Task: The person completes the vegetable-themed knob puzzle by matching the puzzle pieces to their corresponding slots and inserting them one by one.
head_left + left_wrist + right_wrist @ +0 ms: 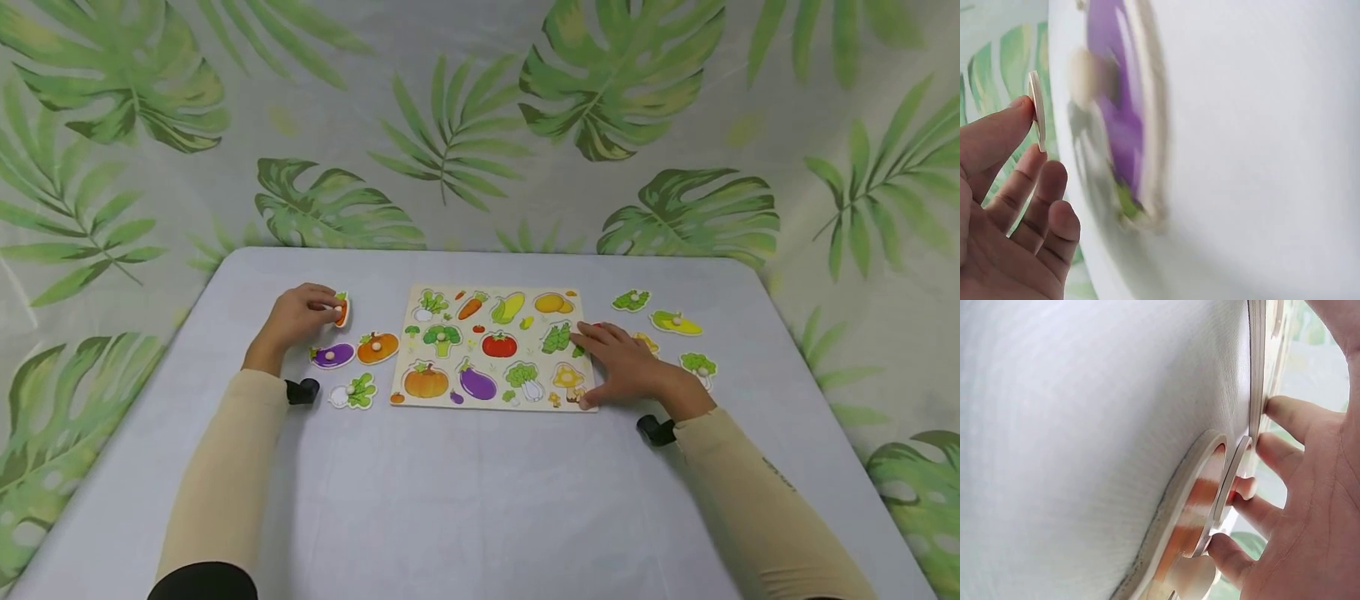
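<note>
My left hand (302, 317) pinches a carrot puzzle piece (342, 310) between thumb and finger, above the table at the board's left. Edge-on, the same carrot piece (1037, 112) shows in the left wrist view, the other fingers loosely bent below. Just nearer lie a purple eggplant piece (332, 357) and an orange pumpkin piece (378, 348), each with a round knob. With fingers spread, my right hand (626, 362) rests at the right edge of the vegetable puzzle board (517, 398). Under and beside it, a red piece (597, 326) and a mushroom piece (647, 342) are partly hidden.
A white radish piece (352, 392) lies front left of the board. To the right are a green leafy piece (631, 300), a corn piece (677, 323) and a bok choy piece (699, 367). Leaf-patterned cloth (480, 125) hangs behind the white table (480, 500).
</note>
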Tool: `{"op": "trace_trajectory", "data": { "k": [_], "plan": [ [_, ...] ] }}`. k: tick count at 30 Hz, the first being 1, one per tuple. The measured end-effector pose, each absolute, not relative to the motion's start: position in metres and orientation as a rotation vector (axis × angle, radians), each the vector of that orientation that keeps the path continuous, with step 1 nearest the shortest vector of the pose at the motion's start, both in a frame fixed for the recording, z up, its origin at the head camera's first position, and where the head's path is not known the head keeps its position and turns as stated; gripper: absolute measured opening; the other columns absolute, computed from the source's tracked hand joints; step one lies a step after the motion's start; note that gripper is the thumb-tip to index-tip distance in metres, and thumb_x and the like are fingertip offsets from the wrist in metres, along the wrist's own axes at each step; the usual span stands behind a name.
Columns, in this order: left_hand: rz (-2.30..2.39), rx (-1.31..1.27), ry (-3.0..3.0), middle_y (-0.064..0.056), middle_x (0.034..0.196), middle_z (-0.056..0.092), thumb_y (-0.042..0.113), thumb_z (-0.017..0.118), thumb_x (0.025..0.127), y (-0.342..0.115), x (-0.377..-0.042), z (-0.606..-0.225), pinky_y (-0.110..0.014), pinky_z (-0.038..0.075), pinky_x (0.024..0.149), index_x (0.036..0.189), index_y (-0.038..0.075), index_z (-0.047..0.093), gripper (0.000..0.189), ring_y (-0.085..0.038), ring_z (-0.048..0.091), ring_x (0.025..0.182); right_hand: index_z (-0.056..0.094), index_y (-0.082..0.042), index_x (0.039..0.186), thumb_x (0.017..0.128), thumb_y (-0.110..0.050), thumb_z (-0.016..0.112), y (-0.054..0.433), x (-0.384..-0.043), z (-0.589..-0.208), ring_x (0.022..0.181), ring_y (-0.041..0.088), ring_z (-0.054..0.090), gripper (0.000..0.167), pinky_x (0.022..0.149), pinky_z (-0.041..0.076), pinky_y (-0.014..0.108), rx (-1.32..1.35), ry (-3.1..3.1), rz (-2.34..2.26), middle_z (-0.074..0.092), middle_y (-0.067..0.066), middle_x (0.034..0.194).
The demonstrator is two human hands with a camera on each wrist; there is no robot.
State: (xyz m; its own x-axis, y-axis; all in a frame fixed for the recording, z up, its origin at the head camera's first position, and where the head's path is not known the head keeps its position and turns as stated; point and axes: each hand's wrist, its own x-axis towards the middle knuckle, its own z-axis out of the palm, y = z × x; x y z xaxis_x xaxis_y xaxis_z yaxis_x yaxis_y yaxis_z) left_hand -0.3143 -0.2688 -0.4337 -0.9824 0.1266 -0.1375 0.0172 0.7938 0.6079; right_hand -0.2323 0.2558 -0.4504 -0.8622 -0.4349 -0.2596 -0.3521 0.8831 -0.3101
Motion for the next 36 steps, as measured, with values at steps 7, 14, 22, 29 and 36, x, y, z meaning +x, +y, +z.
{"op": "trace_trajectory", "data": {
  "k": [7, 14, 22, 29, 36],
  "plan": [
    [0.967, 0.325, 2.870, -0.016, 0.143, 0.055, 0.020, 0.066, 0.095, -0.239, -0.315, -0.421, -0.053, 0.050, 0.098, 0.116, 0.002, 0.072, 0.029, -0.037, 0.059, 0.115, 0.030, -0.018, 0.157, 0.071, -0.062, 0.080, 0.254, -0.232, -0.446, 0.151, 0.044, 0.015, 0.109, 0.108, 0.022, 0.078, -0.594, 2.728, -0.351, 0.020, 0.011, 0.167],
    [1.065, 0.416, 2.865, -0.013, 0.143, 0.055, 0.015, 0.066, 0.095, -0.209, -0.311, -0.411, -0.049, 0.053, 0.097, 0.114, 0.002, 0.074, 0.024, -0.034, 0.059, 0.118, 0.030, -0.019, 0.157, 0.071, -0.062, 0.080, 0.255, -0.232, -0.449, 0.152, 0.043, 0.014, 0.109, 0.109, 0.022, 0.077, -0.589, 2.739, -0.343, 0.019, 0.010, 0.167],
    [1.063, 0.562, 2.834, -0.009, 0.141, 0.056, 0.015, 0.066, 0.095, -0.176, -0.304, -0.408, -0.045, 0.055, 0.097, 0.112, 0.005, 0.075, 0.021, -0.031, 0.061, 0.117, 0.030, -0.018, 0.157, 0.070, -0.061, 0.081, 0.255, -0.231, -0.451, 0.152, 0.043, 0.014, 0.109, 0.108, 0.022, 0.077, -0.578, 2.735, -0.368, 0.019, 0.011, 0.167],
    [1.081, 0.659, 2.798, -0.008, 0.140, 0.057, 0.012, 0.067, 0.094, -0.157, -0.299, -0.411, -0.043, 0.055, 0.094, 0.110, 0.006, 0.076, 0.019, -0.028, 0.063, 0.110, 0.029, -0.019, 0.158, 0.070, -0.061, 0.081, 0.256, -0.232, -0.452, 0.152, 0.042, 0.013, 0.110, 0.110, 0.021, 0.077, -0.568, 2.737, -0.353, 0.018, 0.009, 0.167],
    [1.093, 0.713, 2.728, -0.009, 0.138, 0.059, 0.011, 0.068, 0.093, -0.143, -0.301, -0.423, -0.041, 0.055, 0.091, 0.109, 0.005, 0.076, 0.019, -0.027, 0.063, 0.107, 0.029, -0.020, 0.158, 0.070, -0.063, 0.080, 0.255, -0.232, -0.451, 0.152, 0.043, 0.012, 0.110, 0.109, 0.020, 0.077, -0.580, 2.733, -0.360, 0.018, 0.009, 0.167]
  ]
}}
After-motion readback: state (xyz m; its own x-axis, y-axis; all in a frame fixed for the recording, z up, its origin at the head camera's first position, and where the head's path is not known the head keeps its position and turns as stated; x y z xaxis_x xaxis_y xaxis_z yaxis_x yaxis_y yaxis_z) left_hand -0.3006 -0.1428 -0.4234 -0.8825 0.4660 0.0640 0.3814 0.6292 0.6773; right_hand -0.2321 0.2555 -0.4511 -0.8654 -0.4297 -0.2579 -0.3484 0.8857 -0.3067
